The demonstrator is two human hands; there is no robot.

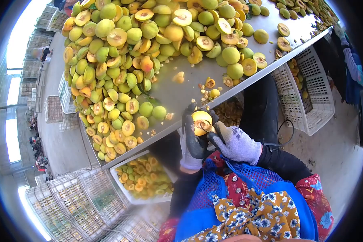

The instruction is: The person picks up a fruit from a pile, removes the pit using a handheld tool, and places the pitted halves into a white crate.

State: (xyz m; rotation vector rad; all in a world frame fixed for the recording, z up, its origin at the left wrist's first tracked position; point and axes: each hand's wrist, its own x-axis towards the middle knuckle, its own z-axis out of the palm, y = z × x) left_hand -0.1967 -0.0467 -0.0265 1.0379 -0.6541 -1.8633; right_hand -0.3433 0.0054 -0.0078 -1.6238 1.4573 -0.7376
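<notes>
My left hand (193,135), in a grey and black glove, is wrapped round a cut yellow fruit (201,122) at the table's front edge. Close against it, my right hand (234,142), in the same kind of glove, has its fingers closed at the fruit's cut side; whether it grips a small tool or part of the fruit is hidden. Beyond both hands, a big heap of green and yellow fruit (125,60), many of them halved, covers much of the metal table (169,86). Loose pits and fruit scraps (207,94) lie just past my hands.
A white crate of fruit halves (145,177) stands below the table at left. Another white crate (320,101) is under the table's right side. Stacked crates (76,201) fill the lower left. A co-worker's sleeve (353,66) shows at far right.
</notes>
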